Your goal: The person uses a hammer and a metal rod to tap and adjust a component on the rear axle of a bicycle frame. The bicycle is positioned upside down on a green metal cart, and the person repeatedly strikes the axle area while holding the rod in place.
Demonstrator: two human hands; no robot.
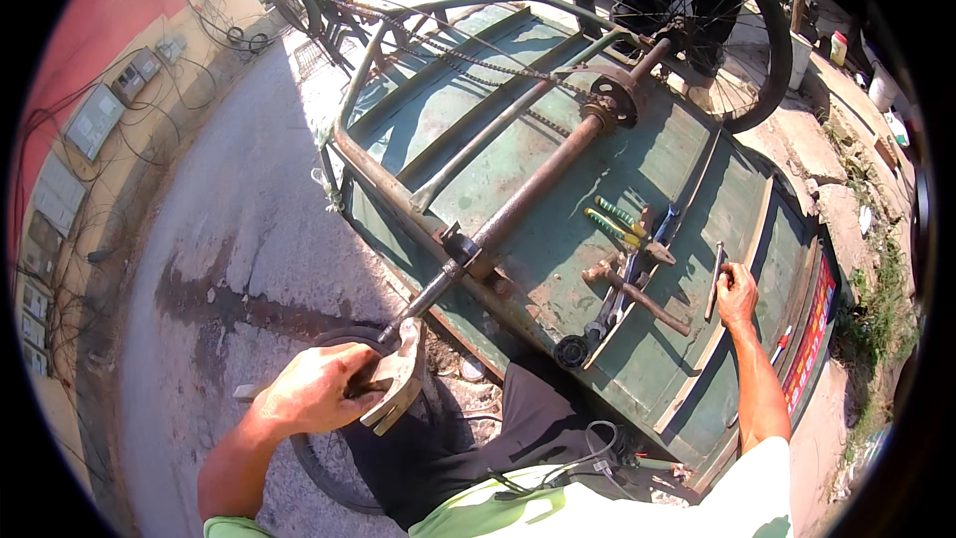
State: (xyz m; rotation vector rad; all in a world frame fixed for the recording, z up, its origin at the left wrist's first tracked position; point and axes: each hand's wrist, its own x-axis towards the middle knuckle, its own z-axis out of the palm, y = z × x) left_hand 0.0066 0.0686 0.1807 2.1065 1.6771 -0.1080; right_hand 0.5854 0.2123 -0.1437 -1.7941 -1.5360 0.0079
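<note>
Clearly, left grip (311, 391) is closed round a hammer (402, 379), right grip (738, 295) round a rod (712, 295).

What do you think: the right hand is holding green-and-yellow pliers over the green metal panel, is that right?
Not the pliers: the head view shows the right hand holding a thin metal rod over the green metal panel.

Pliers (611, 225) and hammer (652, 306) on the cart underside (538, 284)
The axle (535, 189) lies left of both, the rod (714, 277) right of them in the right hand (737, 296); the wheel (776, 55) stands behind, the wall (90, 25) far left.
</note>
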